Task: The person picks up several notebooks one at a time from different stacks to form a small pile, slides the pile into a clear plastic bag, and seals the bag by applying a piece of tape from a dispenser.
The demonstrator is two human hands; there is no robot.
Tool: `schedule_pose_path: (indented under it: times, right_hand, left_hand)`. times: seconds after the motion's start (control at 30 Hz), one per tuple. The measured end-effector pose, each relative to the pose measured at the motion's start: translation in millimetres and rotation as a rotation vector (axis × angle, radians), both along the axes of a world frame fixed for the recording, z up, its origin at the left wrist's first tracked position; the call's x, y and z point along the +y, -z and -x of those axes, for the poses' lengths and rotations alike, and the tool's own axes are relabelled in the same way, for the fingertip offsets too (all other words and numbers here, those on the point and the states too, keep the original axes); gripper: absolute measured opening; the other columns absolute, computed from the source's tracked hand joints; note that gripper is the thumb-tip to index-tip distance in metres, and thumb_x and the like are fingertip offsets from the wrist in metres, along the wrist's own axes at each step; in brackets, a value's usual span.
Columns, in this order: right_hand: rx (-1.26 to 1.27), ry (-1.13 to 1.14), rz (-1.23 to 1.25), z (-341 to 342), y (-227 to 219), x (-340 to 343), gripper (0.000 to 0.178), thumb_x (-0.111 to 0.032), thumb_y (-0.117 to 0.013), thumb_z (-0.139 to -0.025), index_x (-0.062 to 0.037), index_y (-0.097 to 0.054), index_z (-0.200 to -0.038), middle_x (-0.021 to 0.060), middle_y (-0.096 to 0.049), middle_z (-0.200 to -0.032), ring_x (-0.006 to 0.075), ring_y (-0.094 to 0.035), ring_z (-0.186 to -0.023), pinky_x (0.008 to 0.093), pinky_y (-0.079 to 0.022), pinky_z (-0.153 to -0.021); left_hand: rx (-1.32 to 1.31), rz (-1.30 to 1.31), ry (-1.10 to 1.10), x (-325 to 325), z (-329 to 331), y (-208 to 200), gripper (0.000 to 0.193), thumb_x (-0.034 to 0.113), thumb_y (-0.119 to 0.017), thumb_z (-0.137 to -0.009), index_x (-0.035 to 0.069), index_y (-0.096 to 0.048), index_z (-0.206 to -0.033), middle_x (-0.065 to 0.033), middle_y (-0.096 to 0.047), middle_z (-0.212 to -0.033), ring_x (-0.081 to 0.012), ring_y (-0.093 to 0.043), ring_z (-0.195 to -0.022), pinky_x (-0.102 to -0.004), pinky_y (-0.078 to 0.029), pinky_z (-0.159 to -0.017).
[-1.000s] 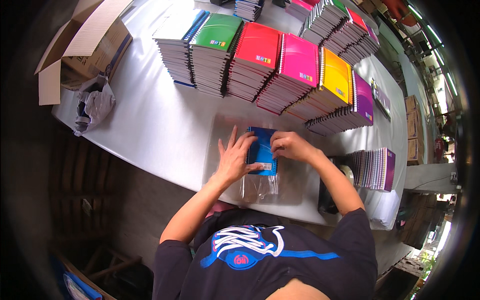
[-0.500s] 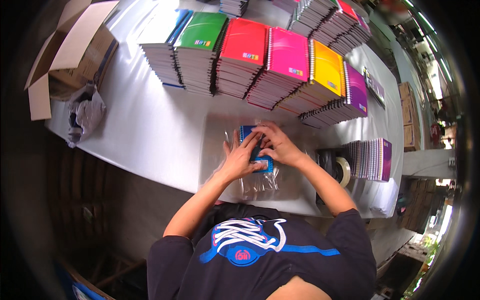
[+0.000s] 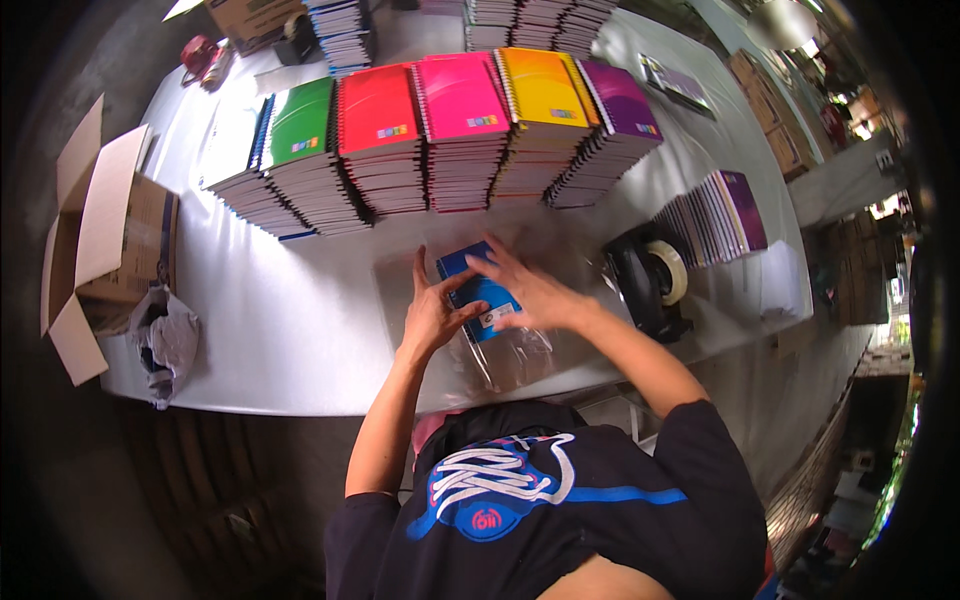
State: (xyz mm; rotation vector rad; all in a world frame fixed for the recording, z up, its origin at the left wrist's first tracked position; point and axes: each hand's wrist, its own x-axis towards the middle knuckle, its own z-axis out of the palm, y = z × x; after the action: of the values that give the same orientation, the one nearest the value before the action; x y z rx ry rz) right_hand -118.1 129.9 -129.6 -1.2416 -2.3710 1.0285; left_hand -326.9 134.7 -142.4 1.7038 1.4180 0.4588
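Note:
A small blue notebook (image 3: 486, 298) with a pale label on its cover lies tilted on clear plastic bags (image 3: 510, 360) near the table's front edge. Whether it is inside the top bag I cannot tell. My left hand (image 3: 430, 315) is at the notebook's left side, fingers apart, its thumb over the cover. From the right, my right hand (image 3: 540, 295) reaches over the cover with spread fingers. Part of the notebook is hidden beneath both hands.
Tall stacks of spiral notebooks (image 3: 380, 115) in several colours form a row behind. To the right are a black tape dispenser (image 3: 650, 285) and a row of purple notebooks (image 3: 715, 220). An open cardboard box (image 3: 125, 230) and a grey plastic bag (image 3: 165, 335) stand at left.
The view has shifted, so the notebook stacks appear further left. My right hand has opened from bent fingers to spread ones, and more of the blue cover shows.

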Motion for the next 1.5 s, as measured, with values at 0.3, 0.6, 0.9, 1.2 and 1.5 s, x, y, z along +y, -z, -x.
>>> schedule_pose_path:
  times: [0.3,0.6,0.9,1.2,1.5]
  right_hand:
    - [0.162,0.915,-0.282,-105.8,-64.6,-139.4,0.030,-0.010,-0.075,-0.074,-0.0059,-0.065,-0.102,0.0094,-0.061,-0.109,0.0186,-0.062,-0.090,0.0253,-0.049,-0.065]
    - [0.233,1.113,0.702,-233.9,-30.9,-149.8,0.025,-0.041,-0.062,-0.088,-0.0183,-0.062,-0.098,-0.0074,-0.056,-0.091,0.0081,-0.044,-0.075,0.0259,-0.035,-0.066]
    - [1.405,0.952,0.423,-237.4,26.3,-203.6,0.012,-0.018,-0.063,-0.088,-0.0065,-0.062,-0.089,0.0028,-0.054,-0.112,0.0194,-0.057,-0.100,0.0588,-0.049,-0.083]
    - [0.112,1.625,-0.177,-207.6,-27.2,-184.2,0.021,-0.014,-0.064,-0.087,0.0004,-0.069,-0.101,0.0079,-0.069,-0.073,0.0072,-0.051,-0.047,0.0224,-0.042,-0.044]
    - [0.270,0.210,0.389,2.4,-42.7,15.2,0.091,-0.007,-0.066,-0.080,-0.0241,-0.010,-0.150,0.0051,-0.063,-0.068,0.0081,-0.054,-0.057,0.0246,-0.044,-0.052]
  left_hand:
    - [-0.195,-0.081,0.004,2.0,4.1,28.4,0.064,0.029,-0.083,-0.068,0.018,-0.058,-0.126,-0.0270,0.002,-0.151,-0.0242,-0.068,-0.081,-0.0329,-0.057,-0.072]
    - [-0.089,-0.092,0.032,8.0,-3.0,10.3,0.064,0.032,-0.084,-0.064,0.021,-0.061,-0.123,-0.0288,-0.002,-0.151,-0.0280,-0.067,-0.087,-0.0325,-0.055,-0.073]
    - [-0.105,-0.108,0.032,6.7,-2.6,15.4,0.064,0.028,-0.084,-0.067,0.017,-0.060,-0.125,-0.0273,-0.002,-0.151,-0.0254,-0.069,-0.078,-0.0312,-0.057,-0.069]
    - [-0.207,-0.046,0.009,2.8,2.5,15.4,0.060,0.026,-0.083,-0.068,0.020,-0.060,-0.123,-0.0273,0.002,-0.150,-0.0289,-0.065,-0.095,-0.0348,-0.055,-0.080]
    - [-0.217,0.005,0.031,6.2,2.3,19.1,0.066,0.037,-0.081,-0.064,0.029,-0.057,-0.125,-0.0291,0.006,-0.150,-0.0364,-0.025,-0.137,-0.0435,-0.042,-0.101]
